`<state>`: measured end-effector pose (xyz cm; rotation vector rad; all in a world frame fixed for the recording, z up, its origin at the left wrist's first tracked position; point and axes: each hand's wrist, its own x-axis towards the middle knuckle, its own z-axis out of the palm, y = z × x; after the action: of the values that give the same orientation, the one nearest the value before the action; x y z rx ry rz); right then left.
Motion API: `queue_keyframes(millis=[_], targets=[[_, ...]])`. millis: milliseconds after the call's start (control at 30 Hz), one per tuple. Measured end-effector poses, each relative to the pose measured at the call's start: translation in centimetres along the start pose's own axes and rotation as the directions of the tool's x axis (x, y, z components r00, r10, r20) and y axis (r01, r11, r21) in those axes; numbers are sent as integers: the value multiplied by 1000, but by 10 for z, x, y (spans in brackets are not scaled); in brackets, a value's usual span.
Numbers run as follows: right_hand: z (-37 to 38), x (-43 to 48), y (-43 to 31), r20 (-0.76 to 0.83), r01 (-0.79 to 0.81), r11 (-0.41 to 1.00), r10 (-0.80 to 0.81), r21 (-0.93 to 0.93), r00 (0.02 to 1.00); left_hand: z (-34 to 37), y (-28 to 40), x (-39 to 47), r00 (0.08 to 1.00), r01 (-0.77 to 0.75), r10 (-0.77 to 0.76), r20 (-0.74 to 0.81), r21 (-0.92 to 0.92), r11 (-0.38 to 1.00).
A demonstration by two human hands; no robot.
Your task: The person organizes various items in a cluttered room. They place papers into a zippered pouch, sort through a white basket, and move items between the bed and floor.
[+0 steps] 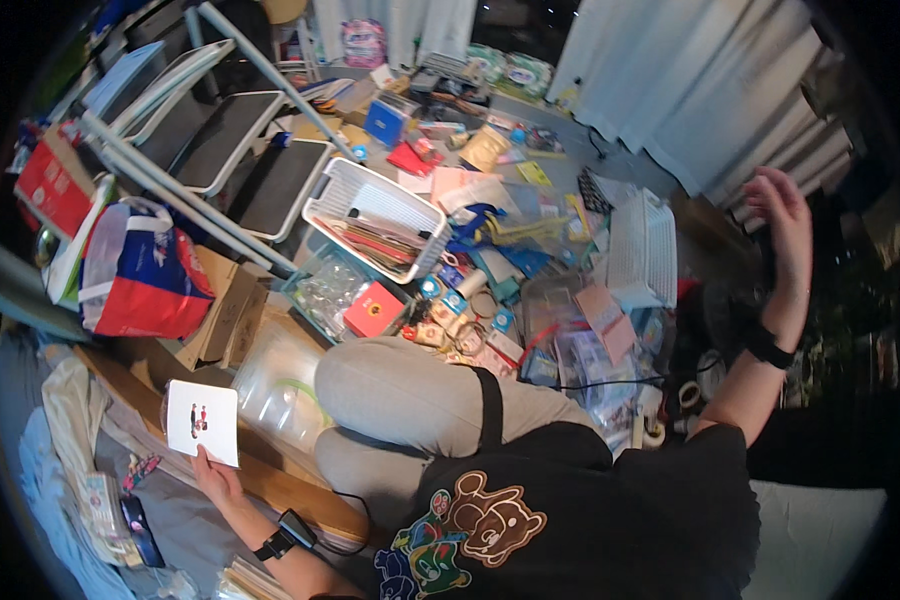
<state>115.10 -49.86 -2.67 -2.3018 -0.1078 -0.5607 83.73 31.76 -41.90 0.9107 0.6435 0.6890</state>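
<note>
My left hand, at the lower left, holds a white square card with a small printed figure by its lower edge, over the side of the bed. My right hand is raised at the right, near the curtain, its fingers bent and nothing seen in them. Before my knees a white plastic basket holds upright envelopes and papers. Against it stands a teal bin with clear plastic packaging and a red box. Small boxes and rolls of tape lie beside the bin.
A folding step ladder leans at the upper left, above a red and blue bag and cardboard boxes. Papers and pouches cover the floor up to a second white basket. A phone lies on the bed. A black cable crosses near my knee.
</note>
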Motion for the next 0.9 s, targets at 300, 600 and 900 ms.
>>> queue_keyframes(millis=[300, 600, 900], targets=[[-18, -51, 14, 163, -153, 977, 129, 149, 978, -32, -21, 9, 998, 16, -8, -64, 120, 993], [57, -109, 39, 560, -301, 953, 247, 4, 791, -69, -42, 38, 985, 88, -55, -166, 196, 977], [8, -168, 66, 519, -524, 852, 447, 2, 729, -76, -45, 61, 994, 70, -53, -95, 184, 981]])
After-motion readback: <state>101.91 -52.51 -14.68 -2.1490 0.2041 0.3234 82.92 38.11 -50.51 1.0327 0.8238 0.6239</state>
